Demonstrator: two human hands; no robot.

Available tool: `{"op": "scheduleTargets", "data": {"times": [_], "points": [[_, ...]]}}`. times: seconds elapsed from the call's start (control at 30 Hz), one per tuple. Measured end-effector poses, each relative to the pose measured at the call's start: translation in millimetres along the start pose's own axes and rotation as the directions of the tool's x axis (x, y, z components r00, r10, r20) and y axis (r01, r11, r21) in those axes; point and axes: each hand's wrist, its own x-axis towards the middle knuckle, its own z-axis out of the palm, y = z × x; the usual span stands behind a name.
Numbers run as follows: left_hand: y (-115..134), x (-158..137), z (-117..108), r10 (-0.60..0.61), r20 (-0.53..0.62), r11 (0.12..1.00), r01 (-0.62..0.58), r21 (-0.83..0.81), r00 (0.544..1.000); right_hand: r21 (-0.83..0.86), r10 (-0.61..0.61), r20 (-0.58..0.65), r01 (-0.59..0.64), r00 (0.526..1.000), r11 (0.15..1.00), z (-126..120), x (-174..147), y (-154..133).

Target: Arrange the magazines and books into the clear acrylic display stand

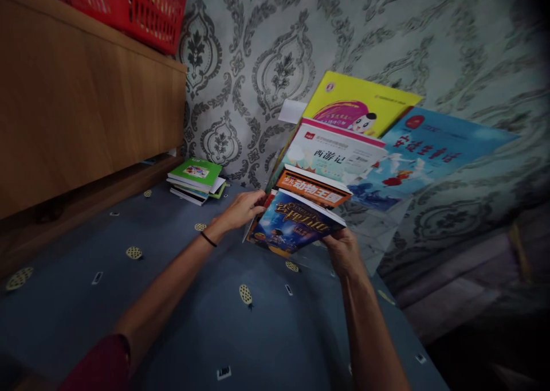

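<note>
Both my hands grip a group of upright books, leaning back in stepped rows near the wall. In front is a dark blue book (292, 222) with gold lettering. Behind it come an orange-banded book (315, 190), a white book (333, 153) with a pink top edge, and a tall yellow book (365, 101). A light-blue picture book (429, 156) sticks out to the right. My left hand (244, 208), with a dark band at the wrist, is closed on the left edges. At the lower right corner of the front book, my right hand (345, 252) is closed, its fingertips partly hidden.
A small pile of books, a green one (196, 170) on top, lies by the patterned wall (279, 70). To the left stands a wooden cabinet (94, 93) bearing a red plastic basket (157, 12). Dark blue pineapple-print cloth (189, 305) covers the surface below.
</note>
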Motion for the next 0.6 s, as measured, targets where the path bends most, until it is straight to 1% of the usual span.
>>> {"op": "scheduleTargets", "data": {"times": [0.1,0.23,0.4,0.5,0.6], "points": [[0,1,0,-0.003,-0.004,1.000,0.003,-0.017,1.000,-0.004,-0.002,-0.015,0.002,1.000,1.000,1,0,-1],[0,2,-3,-0.021,0.021,0.998,0.022,-0.055,1.000,-0.019,0.017,0.001,-0.017,1.000,1.000,2,0,-8],[4,2,-8,-0.046,0.057,0.996,0.050,-0.075,0.997,-0.125,0.017,0.035,-0.013,0.999,0.992,-3,-6,-19],[5,0,-11,-0.081,0.063,0.978,0.091,-0.186,0.995,-0.214,-0.002,0.041,0.011,0.999,0.977,-8,-13,-23],[4,-3,-13,-0.122,0.105,0.940,0.149,-0.307,0.987,-0.262,-0.037,0.006,0.037,0.999,0.964,-9,-18,-24]]}}
